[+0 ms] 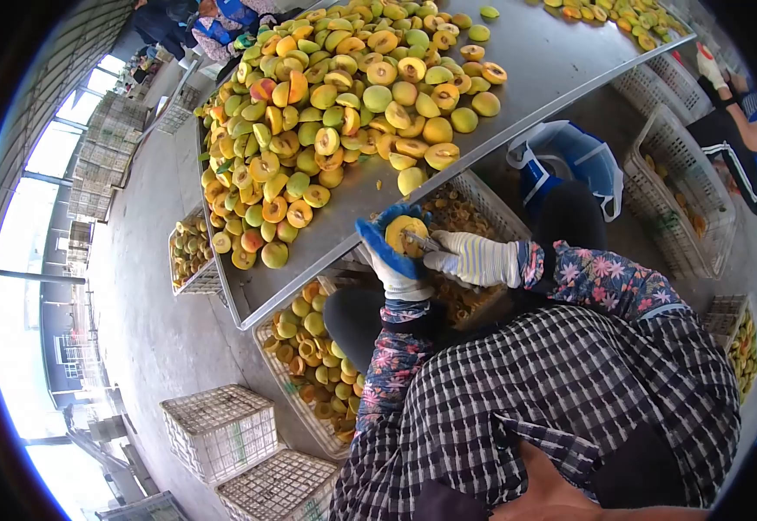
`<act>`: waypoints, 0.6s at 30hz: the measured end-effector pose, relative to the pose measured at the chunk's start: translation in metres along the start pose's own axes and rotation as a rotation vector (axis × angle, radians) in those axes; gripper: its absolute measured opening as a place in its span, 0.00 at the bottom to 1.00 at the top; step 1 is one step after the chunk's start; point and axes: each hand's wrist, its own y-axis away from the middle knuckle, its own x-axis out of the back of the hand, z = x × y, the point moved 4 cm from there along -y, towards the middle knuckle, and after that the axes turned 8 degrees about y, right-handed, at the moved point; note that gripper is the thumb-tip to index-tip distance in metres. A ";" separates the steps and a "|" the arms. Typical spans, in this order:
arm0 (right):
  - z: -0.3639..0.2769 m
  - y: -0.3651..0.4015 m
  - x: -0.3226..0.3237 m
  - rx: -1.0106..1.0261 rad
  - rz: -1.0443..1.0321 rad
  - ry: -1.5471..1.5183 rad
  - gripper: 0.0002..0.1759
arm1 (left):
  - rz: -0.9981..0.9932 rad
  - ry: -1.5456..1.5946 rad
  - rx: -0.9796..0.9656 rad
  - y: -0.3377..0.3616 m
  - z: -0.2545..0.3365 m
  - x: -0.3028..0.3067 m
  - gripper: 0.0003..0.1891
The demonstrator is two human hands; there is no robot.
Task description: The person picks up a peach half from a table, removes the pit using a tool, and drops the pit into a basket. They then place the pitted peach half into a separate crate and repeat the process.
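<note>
A gloved left hand [393,263] cups a halved yellow fruit [402,229] just beside the metal surface [345,206], while the right hand [477,259] grips a slim tool [422,242] against its cut face. The half looks light, firm yet bruisable; its moist flesh is probably slippery, so the rounded skin side seems the best hold.

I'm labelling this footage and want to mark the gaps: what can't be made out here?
All in the head view:
1. Tool: handle hidden by the right hand.
2. Left hand: palm covered by the fruit half.
3. Blue bag: lower part hidden by the knee.
4. Far fruit: cut off by the top edge.
5. Stacked crates: contents too small to tell.
</note>
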 end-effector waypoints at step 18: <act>0.022 -0.015 -0.020 0.469 0.165 0.175 0.15 | 0.106 -0.195 0.179 0.000 -0.002 0.010 0.25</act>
